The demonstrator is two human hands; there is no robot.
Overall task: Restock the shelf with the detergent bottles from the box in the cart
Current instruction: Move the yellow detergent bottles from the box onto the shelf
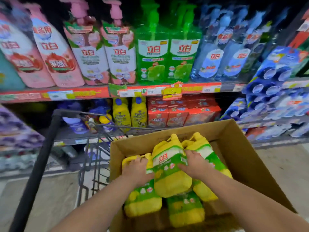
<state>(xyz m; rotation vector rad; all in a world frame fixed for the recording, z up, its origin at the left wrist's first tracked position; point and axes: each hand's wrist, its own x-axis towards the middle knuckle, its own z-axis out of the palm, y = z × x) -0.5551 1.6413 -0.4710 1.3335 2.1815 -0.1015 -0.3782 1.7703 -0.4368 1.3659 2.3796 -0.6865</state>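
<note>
Head view: an open brown cardboard box (234,148) sits in a black wire cart (93,164) in front of the store shelf (100,92). Yellow plastic detergent jugs with green-and-white labels lie inside the box.

The central jug (168,169) is propped up on the others, with its cap toward the shelf. The right hand (194,164) grips its right side. Its fingers (187,154) are held together and curled over the label's edge, and the thumb lies lower on the label's front.

The left hand (137,168) rests on the left jug (142,198), just beside the central jug. Its fingers are bent over that jug's shoulder by the handle, but blur hides whether they close round it.

The right jug (205,148) lies behind the right hand, and a fourth jug (185,210) lies under the central one.

Green pump bottles (167,52) stand on the upper shelf, between pink and blue ones.
</note>
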